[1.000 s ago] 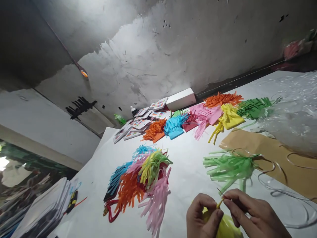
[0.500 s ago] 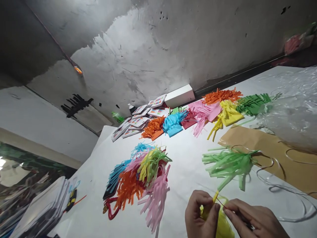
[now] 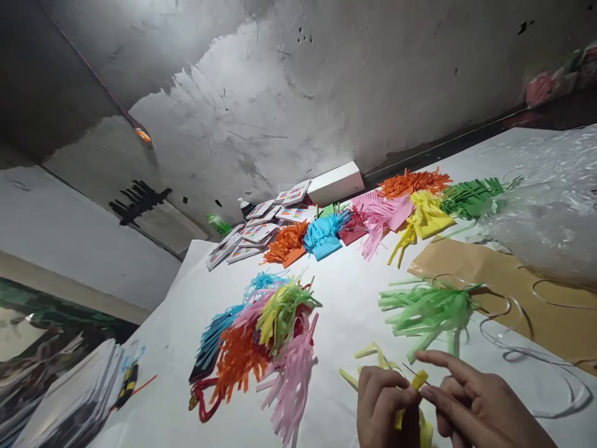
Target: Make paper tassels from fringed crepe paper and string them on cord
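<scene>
At the lower right my left hand [image 3: 387, 404] is closed on a yellow tissue-paper tassel [image 3: 420, 378], pinching it just below its twisted top. Loose yellow strips stick out behind the fingers. My right hand [image 3: 476, 398] is beside it, index finger stretched forward. Its thumb and other fingers are at one end of a thin dark needle [image 3: 407, 368], which passes at the yellow paper top; the fingertips partly hide its end. Just beyond both hands lies a light green tassel [image 3: 433, 308].
A multicoloured tassel bunch [image 3: 261, 336] lies on the white table at left. Fringed paper bundles [image 3: 326, 233], small printed packets [image 3: 256, 231] and a white box [image 3: 336, 182] line the wall. Brown paper [image 3: 504, 305], thin cord [image 3: 559, 373] and clear plastic [image 3: 550, 211] are at right.
My right index finger has lifted and stretched forward. The yellow tassel's top has turned in my left hand, and yellow strips now show behind it. The view has shifted slightly.
</scene>
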